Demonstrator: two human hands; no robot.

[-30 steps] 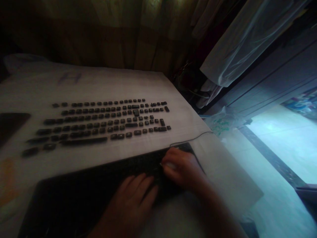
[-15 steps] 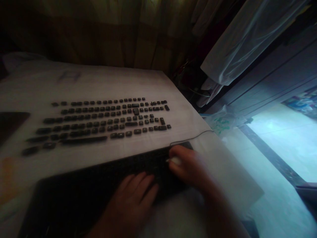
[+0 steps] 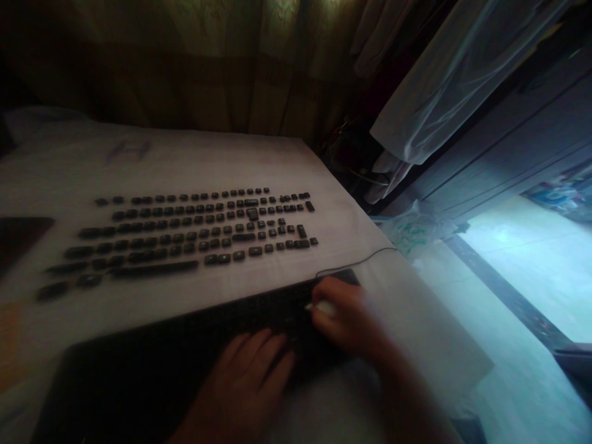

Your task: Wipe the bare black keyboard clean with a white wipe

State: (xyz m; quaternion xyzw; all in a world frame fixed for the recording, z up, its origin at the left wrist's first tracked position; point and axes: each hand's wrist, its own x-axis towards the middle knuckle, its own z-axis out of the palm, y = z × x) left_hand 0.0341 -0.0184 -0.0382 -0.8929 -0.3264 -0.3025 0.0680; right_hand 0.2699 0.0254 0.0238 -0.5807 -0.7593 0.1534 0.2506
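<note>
A black keyboard base (image 3: 152, 357) lies in front of me, its keycaps off and its surface too dark for detail. My left hand (image 3: 247, 382) rests on its lower middle part, fingers stretched out and holding nothing. Toward the right end of the keyboard, my right hand (image 3: 342, 314) is closed around a small white object with a pointed tip (image 3: 325, 307). That tip points left, low over the keyboard; I cannot tell whether it touches. Behind the keyboard, loose black keycaps (image 3: 243, 237) are laid out in several rows, with the long space bar (image 3: 155, 269) in the front row.
The white-covered table (image 3: 208, 163) ends along a slanting right edge. A thin cable (image 3: 365, 260) runs from the keyboard over that edge. A dark flat object (image 3: 21, 237) lies at left. Beyond are a curtain (image 3: 208, 68), hanging white cloth (image 3: 430, 111) and a plastic bag (image 3: 411, 231).
My right hand has shifted very slightly left with the white object still in it. The left hand stays flat on the keyboard. The whole view has tilted a little.
</note>
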